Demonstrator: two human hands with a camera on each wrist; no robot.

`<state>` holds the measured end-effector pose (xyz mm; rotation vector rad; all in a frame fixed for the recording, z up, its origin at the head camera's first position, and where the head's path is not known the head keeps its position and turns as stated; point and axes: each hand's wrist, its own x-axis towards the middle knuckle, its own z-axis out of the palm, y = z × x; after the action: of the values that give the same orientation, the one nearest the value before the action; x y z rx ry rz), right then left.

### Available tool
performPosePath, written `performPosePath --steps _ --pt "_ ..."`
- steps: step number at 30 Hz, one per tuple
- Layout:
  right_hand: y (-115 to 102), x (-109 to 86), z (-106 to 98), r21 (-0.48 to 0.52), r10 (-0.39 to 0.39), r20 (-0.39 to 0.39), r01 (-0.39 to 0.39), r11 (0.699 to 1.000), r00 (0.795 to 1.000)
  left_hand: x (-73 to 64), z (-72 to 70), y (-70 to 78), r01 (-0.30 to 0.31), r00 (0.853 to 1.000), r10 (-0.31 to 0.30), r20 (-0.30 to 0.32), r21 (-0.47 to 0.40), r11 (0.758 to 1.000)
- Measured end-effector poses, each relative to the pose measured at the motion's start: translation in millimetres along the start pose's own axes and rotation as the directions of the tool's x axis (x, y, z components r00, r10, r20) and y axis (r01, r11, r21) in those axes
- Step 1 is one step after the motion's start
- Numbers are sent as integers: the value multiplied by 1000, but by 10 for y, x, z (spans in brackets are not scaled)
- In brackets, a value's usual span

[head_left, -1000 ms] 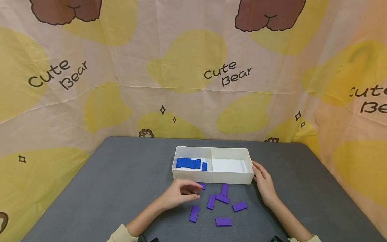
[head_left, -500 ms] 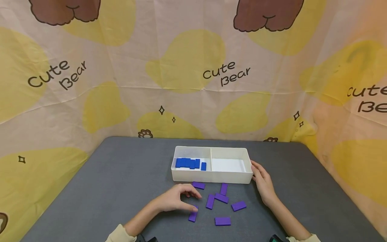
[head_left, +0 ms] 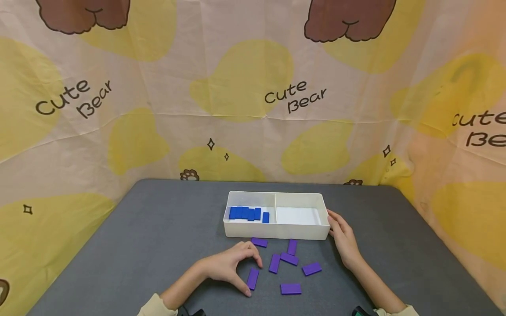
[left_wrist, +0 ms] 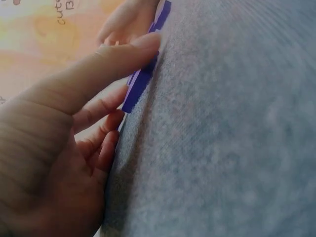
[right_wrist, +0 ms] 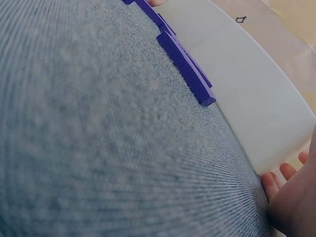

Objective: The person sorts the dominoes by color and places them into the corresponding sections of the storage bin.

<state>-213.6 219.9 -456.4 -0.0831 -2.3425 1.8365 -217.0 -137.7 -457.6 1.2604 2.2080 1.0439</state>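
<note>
My left hand is low over the table, thumb and fingers spread in a wide curve around a purple rectangular tile. The thumb is at the tile's near end; the left wrist view shows a purple tile partly behind the thumb, and contact is unclear. At the right end of a white two-compartment box, my right hand rests its fingers against the end wall. In the right wrist view, those fingertips are by the box's lower corner.
Several more purple tiles lie scattered in front of the box, two of them touching near its front wall. Several blue tiles lie in the box's left compartment. A patterned cloth hangs behind the grey table.
My left hand has moved down toward the near purple tile, and its thumb and fingers have spread apart. A tile by the box front has come into full view. My right hand stays by the box.
</note>
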Motion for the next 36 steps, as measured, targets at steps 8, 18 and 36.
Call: performPosePath --steps 8,18,36 --pt "13 11 6 -4 5 -1 -5 1000 1000 -1 30 5 4 999 -6 -48 -42 999" --pt "17 21 7 14 -10 -6 10 1000 1000 -8 13 -23 -24 996 20 -82 -44 999" --pt "-5 -21 26 63 37 -9 -37 997 999 45 -32 26 -19 987 -2 -160 -128 992"
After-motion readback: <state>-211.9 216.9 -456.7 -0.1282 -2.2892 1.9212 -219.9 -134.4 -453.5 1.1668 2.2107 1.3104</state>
